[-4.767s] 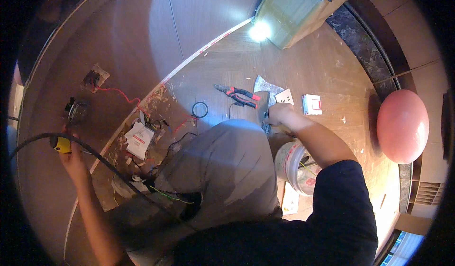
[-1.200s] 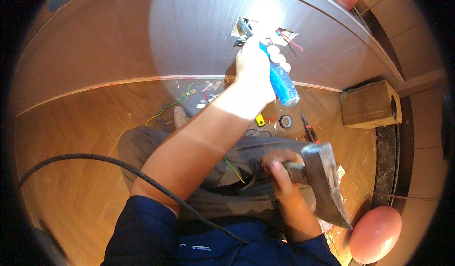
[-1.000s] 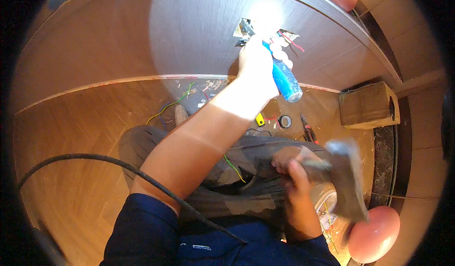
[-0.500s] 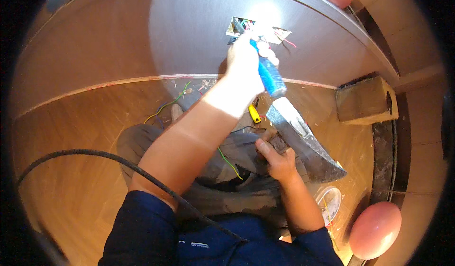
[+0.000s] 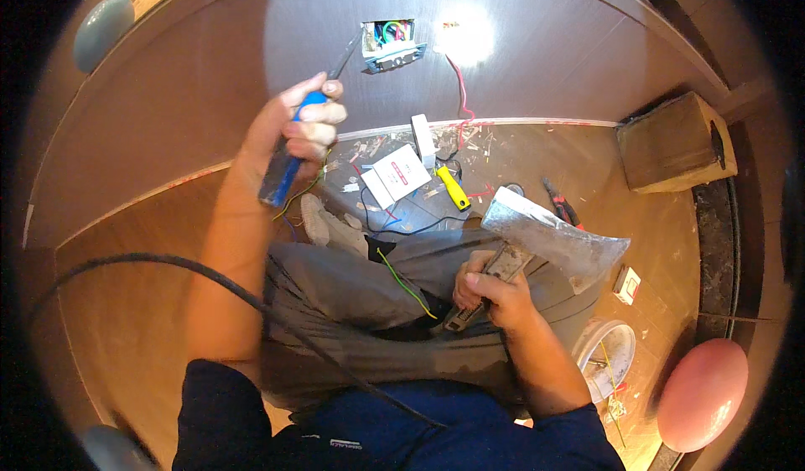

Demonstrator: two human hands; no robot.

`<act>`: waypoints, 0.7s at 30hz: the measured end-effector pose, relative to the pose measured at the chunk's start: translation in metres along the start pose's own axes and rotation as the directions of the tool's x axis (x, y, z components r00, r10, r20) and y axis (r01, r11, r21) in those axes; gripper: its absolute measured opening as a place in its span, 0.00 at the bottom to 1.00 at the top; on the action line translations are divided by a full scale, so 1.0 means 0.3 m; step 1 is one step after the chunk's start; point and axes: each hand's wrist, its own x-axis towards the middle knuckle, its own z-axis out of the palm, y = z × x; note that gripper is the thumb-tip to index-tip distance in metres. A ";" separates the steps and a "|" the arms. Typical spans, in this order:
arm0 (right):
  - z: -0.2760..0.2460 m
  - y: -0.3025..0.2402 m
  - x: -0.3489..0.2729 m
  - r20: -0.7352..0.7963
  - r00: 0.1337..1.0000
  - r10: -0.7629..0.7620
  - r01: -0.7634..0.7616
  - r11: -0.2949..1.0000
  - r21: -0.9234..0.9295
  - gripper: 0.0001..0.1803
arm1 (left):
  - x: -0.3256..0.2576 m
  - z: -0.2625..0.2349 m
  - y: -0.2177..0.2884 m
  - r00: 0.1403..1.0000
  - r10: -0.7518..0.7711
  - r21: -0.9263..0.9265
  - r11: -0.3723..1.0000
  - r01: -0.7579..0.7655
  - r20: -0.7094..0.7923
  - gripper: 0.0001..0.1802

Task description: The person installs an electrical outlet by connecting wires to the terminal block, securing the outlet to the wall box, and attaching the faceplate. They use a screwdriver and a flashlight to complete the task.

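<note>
Wrapped round the blue handle of a chisel (image 5: 283,179), my left hand (image 5: 309,127) is raised in front of the dark panel. The chisel's thin metal blade points up, its tip beside the left edge of a cut opening (image 5: 388,33) with coloured wires. A socket-like fitting (image 5: 397,58) hangs at the lower edge of that opening. My right hand (image 5: 496,293), over my lap, is closed round the handle of a hatchet (image 5: 563,240), whose worn metal head points right. Red wires (image 5: 463,93) come out of a second, brightly lit hole to the right.
Chips, a white square box (image 5: 396,176), a yellow-handled tool (image 5: 454,189) and red-handled pliers (image 5: 560,204) lie on the floor. At right stand a wooden block (image 5: 677,145), a white bucket (image 5: 622,337) and a pink rounded object (image 5: 703,395). A black cable (image 5: 168,259) crosses over my left arm.
My left hand has moved left with the chisel, off the area of the openings, uncovering them. The hatchet, still in my right hand, has turned more level. The view has shifted slightly.
</note>
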 end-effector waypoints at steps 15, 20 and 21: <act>-0.012 0.011 0.016 0.059 0.996 -0.071 0.059 0.980 0.192 0.11 | 0.250 0.021 -0.182 0.922 0.387 -0.124 0.916 -0.380 0.028 0.13; -0.004 0.021 0.025 0.033 0.998 -0.053 0.048 0.987 0.151 0.11 | 0.326 0.066 -0.242 0.820 0.559 -0.039 0.823 -0.567 -0.124 0.14; -0.003 0.022 0.027 0.041 0.998 -0.056 0.050 0.988 0.145 0.11 | 0.345 0.075 -0.246 0.800 0.589 -0.021 0.804 -0.594 -0.112 0.14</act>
